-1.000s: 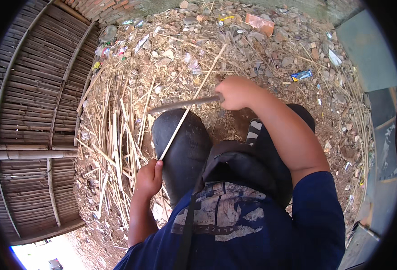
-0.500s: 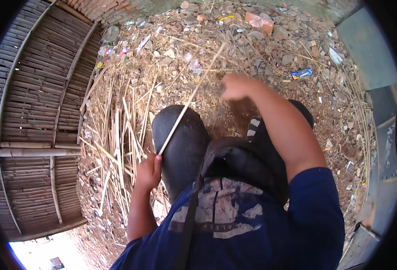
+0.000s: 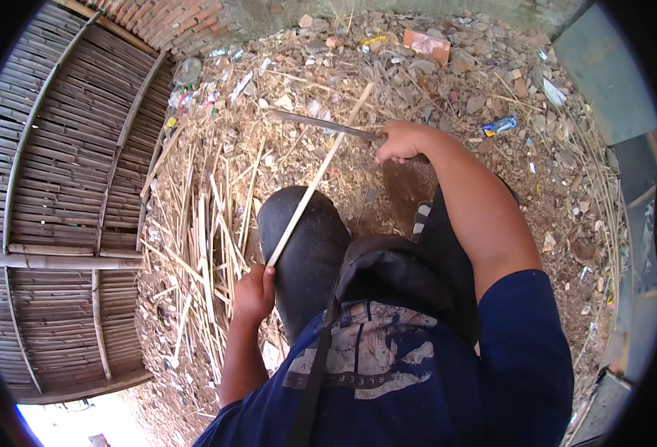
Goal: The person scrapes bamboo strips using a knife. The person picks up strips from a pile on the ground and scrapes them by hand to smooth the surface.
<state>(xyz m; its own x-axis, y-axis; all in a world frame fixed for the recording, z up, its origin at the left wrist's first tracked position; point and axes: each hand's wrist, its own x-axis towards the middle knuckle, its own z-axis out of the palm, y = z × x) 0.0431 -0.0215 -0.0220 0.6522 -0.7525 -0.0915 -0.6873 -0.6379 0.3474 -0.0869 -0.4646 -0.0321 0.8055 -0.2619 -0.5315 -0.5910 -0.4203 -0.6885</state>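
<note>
My left hand (image 3: 254, 293), by my left knee, grips the lower end of a pale bamboo strip (image 3: 303, 200). The strip slants up and away across that knee, its far end above the littered ground. In my right hand (image 3: 400, 141), the fingers close round the handle of a long knife (image 3: 315, 123). Its narrow grey blade points left and crosses the strip near the far end; whether the two touch, I cannot tell. Most of the handle is hidden by my fingers.
Many loose bamboo strips (image 3: 208, 257) lie left of my knee. A slatted bamboo panel (image 3: 60, 179) stands along the left side. Stones, straw and litter cover the ground ahead, with a red brick (image 3: 426, 46) and a blue wrapper (image 3: 499, 126). Grey sheets (image 3: 604, 82) stand at the right.
The knife blade, blurred and hard to make out before, now shows plainly across the strip. My right hand has shifted slightly right; my left still holds the strip.
</note>
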